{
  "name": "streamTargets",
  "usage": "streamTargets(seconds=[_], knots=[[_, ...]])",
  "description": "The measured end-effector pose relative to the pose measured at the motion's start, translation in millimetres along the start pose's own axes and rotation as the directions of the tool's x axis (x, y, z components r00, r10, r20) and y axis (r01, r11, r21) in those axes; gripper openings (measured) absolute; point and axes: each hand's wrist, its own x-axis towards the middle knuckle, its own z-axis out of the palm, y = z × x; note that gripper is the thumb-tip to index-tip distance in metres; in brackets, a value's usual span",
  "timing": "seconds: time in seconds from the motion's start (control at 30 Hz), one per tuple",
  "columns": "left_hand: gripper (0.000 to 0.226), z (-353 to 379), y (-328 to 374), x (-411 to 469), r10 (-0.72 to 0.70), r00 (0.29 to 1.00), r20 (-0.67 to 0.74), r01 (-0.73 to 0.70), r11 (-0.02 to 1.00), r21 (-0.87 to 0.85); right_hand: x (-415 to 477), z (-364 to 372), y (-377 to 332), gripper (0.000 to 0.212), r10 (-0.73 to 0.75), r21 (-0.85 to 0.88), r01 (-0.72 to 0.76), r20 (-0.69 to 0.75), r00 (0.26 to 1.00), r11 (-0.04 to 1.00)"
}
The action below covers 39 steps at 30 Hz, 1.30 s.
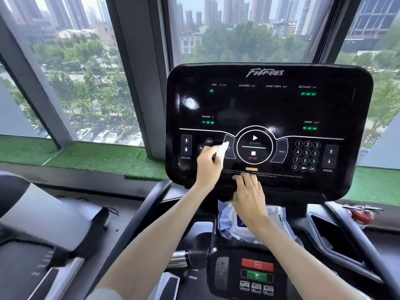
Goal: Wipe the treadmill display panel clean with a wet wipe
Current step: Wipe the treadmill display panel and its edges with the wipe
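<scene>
Now mid-wipe: L hand [208, 164] pinches wipe [223, 149] against panel [268, 105], lower left, just beside START dial [254, 145]. R hand [249, 195] has fingers straight on panel's bottom edge, holds nothing. Next, prob.: sweep right toward keypad [306, 156], light pressure so btns don't trigger.

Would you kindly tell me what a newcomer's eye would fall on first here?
The glossy black display panel fills the centre-right, green readouts lit, city towers showing through the windows behind. At its lower left the left hand presses a white wet wipe beside the START/STOP dial; the right hand rests on the panel's bottom edge, above a wipe pack.
</scene>
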Motion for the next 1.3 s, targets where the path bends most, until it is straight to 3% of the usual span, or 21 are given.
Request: streamTargets(seconds=[0.1,0.2,0.27,0.37,0.5,0.63,0.67,0.73,0.83,0.9,0.93,1.0,1.03,1.13,1.2,1.3], knots=[[0.025,-18,-3,13,-0.120,0.973,-0.196,0.110,0.992,-0.061,2,-4,7,0.043,-0.035,-0.020,0.035,-0.014,0.999,0.999],[0.021,-43,-37,26,-0.394,0.811,-0.431,0.377,0.917,-0.129,3,-7,13,0.045,-0.039,-0.043,0.040,0.003,0.999,0.998],[0.023,-43,-44,25,-0.470,0.759,-0.450,0.455,0.878,-0.150,3,-10,18,0.046,-0.038,-0.039,0.039,0.016,0.999,0.998],[0.034,-10,-23,9,-0.383,0.846,-0.372,0.381,0.921,-0.082,4,-16,30,0.047,-0.041,-0.036,0.043,0.029,0.999,0.998],[0.042,49,19,-1,-0.339,0.861,-0.379,0.290,0.940,-0.180,4,-27,52,0.051,-0.039,-0.046,0.040,0.034,0.999,0.998],[0.037,79,58,-8,-0.057,0.996,-0.070,0.046,0.988,-0.151,9,-36,74,0.051,-0.026,-0.058,0.028,0.033,0.999,0.998],[0.036,75,59,-7,-0.015,0.997,-0.076,0.002,0.986,-0.166,10,-36,77,0.051,-0.009,-0.049,0.010,0.028,1.000,0.999],[0.038,51,52,0,-0.055,0.968,-0.245,0.012,0.984,-0.175,11,-33,77,0.052,0.019,-0.018,-0.019,0.011,1.000,1.000],[0.026,11,13,9,-0.297,0.838,-0.458,0.269,0.955,-0.127,10,-28,69,0.051,-0.016,-0.015,0.016,0.033,0.999,1.000],[0.028,4,-11,7,-0.426,0.750,-0.506,0.409,0.900,-0.151,10,-28,67,0.051,-0.028,-0.012,0.029,0.055,0.998,1.000],[0.027,10,-15,2,-0.462,0.740,-0.489,0.455,0.879,-0.142,11,-29,67,0.051,-0.024,-0.010,0.025,0.064,0.998,1.000],[0.018,34,-4,-12,-0.506,0.763,-0.402,0.500,0.856,-0.128,11,-29,70,0.052,-0.017,-0.012,0.018,0.074,0.997,1.000],[0.026,48,9,-18,-0.496,0.788,-0.363,0.492,0.863,-0.111,12,-30,73,0.052,-0.014,-0.009,0.014,0.070,0.997,1.000],[0.031,87,47,-23,-0.287,0.937,-0.201,0.280,0.958,-0.064,13,-33,83,0.054,0.000,-0.014,0.001,0.055,0.998,1.000],[0.027,96,67,-14,-0.172,0.980,-0.096,0.164,0.982,-0.091,15,-35,88,0.056,0.007,-0.014,-0.006,0.053,0.999,1.000],[0.025,73,76,3,-0.161,0.944,-0.286,0.121,0.981,-0.153,18,-36,90,0.054,0.039,0.010,-0.039,0.021,0.999,0.999]])
